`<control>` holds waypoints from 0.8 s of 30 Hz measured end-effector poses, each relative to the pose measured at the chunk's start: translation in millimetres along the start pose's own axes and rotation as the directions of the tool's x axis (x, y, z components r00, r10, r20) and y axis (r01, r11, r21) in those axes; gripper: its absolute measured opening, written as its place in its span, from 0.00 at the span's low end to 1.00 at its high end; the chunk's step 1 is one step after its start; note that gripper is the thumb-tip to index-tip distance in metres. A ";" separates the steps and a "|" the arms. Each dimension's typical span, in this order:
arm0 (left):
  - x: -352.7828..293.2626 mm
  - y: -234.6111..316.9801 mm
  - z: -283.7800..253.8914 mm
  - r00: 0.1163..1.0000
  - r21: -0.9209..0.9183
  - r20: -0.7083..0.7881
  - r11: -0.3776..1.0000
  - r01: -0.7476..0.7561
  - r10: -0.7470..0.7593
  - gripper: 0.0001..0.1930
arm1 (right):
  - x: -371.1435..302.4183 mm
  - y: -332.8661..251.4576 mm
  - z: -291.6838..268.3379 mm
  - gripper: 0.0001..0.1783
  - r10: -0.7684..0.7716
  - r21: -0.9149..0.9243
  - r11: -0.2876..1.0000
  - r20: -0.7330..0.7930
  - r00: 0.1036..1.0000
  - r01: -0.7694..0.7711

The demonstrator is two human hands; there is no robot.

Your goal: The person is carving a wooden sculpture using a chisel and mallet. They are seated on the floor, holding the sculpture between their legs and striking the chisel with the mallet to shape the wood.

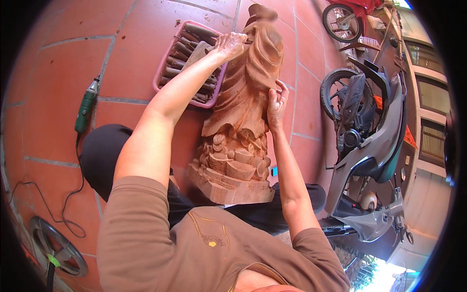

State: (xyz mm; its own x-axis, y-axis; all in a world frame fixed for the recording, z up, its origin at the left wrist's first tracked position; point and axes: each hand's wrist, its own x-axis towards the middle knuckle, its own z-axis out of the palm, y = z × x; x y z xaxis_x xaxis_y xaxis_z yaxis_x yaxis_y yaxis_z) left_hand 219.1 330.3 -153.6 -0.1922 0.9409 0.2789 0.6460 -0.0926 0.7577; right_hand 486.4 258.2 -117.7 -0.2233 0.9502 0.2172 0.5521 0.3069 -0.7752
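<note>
A reddish-brown carved wooden statue (248, 82) lies lengthwise before me, its stepped base toward my body and its narrow top pointing away. Folded drapery is carved along its length, with rounded shapes clustered above the base. My left hand (230, 45) is closed at the statue's upper left side; a small dark bit shows past the fingers, too little to name. Against the right side of the carving, my right hand (277, 106) rests with fingers extended. Beside the statue on the left, a pink plastic basket (157, 80) holds several dark, slim tools, partly hidden by my left forearm.
On the red tiled floor (63, 63) at left lies a green rotary tool (86, 107) with its cord. A dark wheel-shaped object (57, 247) is at lower left. To the right stands a grey motorbike (372, 155), with a red one (344, 22) farther off.
</note>
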 end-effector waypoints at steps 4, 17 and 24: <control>-19.4 -7.0 -9.1 0.995 0.003 0.027 0.996 -0.092 0.092 0.08 | 0.4 11.0 -1.6 0.34 0.020 0.026 0.999 0.004 1.000 -0.020; 26.6 2.7 6.5 0.997 0.074 -0.080 0.997 0.010 -0.005 0.09 | -1.3 -2.1 0.4 0.37 0.008 -0.011 1.000 -0.013 1.000 -0.009; 11.1 7.2 -4.9 0.995 0.138 -0.034 0.986 -0.091 0.097 0.08 | 1.8 -12.0 2.9 0.36 -0.017 0.020 1.000 -0.010 1.000 0.017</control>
State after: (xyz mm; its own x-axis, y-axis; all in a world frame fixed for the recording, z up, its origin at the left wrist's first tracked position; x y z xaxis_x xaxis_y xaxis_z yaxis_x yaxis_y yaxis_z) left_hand 218.0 338.5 -142.2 -0.1539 0.9159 0.3708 0.7565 -0.1322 0.6405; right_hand 477.0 256.1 -109.7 -0.2246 0.9453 0.2365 0.5322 0.3223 -0.7829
